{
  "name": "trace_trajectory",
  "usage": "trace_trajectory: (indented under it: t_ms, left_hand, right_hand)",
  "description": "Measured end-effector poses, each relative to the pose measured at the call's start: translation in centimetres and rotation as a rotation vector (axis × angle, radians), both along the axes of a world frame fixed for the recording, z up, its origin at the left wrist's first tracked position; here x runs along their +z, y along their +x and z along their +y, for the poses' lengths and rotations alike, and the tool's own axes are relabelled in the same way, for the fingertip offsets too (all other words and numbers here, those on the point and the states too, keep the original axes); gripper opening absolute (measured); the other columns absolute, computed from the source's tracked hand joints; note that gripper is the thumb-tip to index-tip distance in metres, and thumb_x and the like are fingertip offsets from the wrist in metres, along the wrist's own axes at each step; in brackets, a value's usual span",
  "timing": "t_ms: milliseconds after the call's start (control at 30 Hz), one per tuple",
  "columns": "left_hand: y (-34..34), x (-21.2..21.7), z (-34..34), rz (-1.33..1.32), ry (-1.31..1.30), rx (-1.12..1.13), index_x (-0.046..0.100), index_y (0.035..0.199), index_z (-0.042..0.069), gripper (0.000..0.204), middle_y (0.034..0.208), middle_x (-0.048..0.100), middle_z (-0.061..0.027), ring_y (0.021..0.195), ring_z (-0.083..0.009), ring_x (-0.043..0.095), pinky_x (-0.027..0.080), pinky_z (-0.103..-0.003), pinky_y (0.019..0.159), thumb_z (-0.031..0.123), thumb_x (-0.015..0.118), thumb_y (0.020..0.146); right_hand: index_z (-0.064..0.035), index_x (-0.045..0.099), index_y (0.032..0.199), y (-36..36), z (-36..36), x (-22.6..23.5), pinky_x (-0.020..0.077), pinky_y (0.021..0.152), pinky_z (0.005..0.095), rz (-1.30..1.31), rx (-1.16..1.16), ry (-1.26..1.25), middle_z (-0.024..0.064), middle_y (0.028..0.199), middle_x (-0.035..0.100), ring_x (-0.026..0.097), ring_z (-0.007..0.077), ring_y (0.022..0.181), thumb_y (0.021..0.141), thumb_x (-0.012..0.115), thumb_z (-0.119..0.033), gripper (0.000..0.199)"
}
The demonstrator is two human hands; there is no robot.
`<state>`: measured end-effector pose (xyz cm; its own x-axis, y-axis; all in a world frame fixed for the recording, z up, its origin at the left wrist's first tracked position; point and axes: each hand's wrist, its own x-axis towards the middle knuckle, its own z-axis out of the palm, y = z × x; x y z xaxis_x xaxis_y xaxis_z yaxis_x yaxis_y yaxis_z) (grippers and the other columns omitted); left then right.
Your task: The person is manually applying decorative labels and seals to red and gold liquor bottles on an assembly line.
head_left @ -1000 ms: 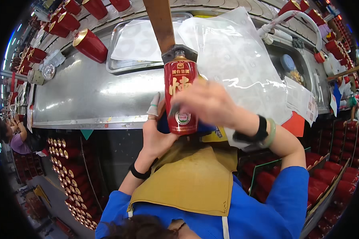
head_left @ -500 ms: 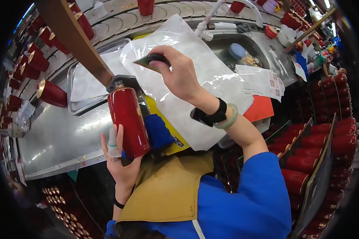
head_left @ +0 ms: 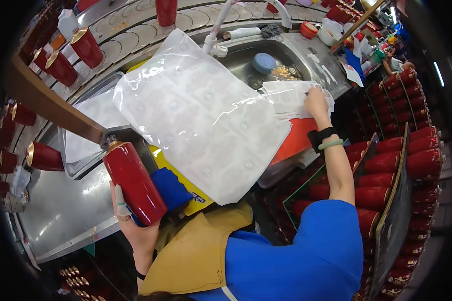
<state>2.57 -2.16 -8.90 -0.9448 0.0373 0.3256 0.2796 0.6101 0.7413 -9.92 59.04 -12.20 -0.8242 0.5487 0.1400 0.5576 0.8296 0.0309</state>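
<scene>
A glossy red bottle lies tilted, its neck end at a dark metal holder below a wooden bar. My left hand cups its lower end, with a white covering on one finger. Far to the right, my right hand rests on printed white sheets, its fingers closed; what they hold, if anything, is hidden. A big clear-coated white sheet with faint patterns spreads between my hands. Beside the bottle lies a folded blue cloth, partly over a yellow sheet.
A metal sink with a white faucet and a blue round lid lies beyond the sheets. Red bottles stand along the conveyor at the back. Racks of red bottles fill the right side.
My right hand has moved right, from above the large sheet to the printed sheets; the dark scraper it held no longer shows clearly. My left hand stays at the bottle. The view has shifted.
</scene>
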Motion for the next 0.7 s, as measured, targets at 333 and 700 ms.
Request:
trace_trajectory:
  t_ms: [333,700]
  left_hand:
    - [0.3,-0.1,0.4,-0.036,-0.004,0.038,0.035,0.166,0.006,0.110,0.172,0.035,-0.0235,0.156,-0.0378,0.040,0.034,-0.044,0.126,0.004,0.093,0.072]
    - [0.0,0.2,0.6,-0.039,0.021,0.047,0.029,0.169,0.006,0.116,0.170,0.038,-0.0213,0.155,-0.0340,0.042,0.035,-0.043,0.126,0.006,0.092,0.071]
  right_hand:
    - [-0.0055,0.072,0.132,-4.7,7.9,-2.0,0.0569,0.087,0.0425,0.110,0.217,-0.493,0.0224,0.105,0.078,0.076,0.0305,0.100,0.091,0.070,-0.014,0.043]
    - [-0.0114,0.081,0.111,-12.8,11.7,-1.2,0.0576,0.082,0.0403,-0.487,0.264,-0.357,0.0143,0.102,0.079,0.074,0.0283,0.089,0.081,0.082,-0.028,0.035]
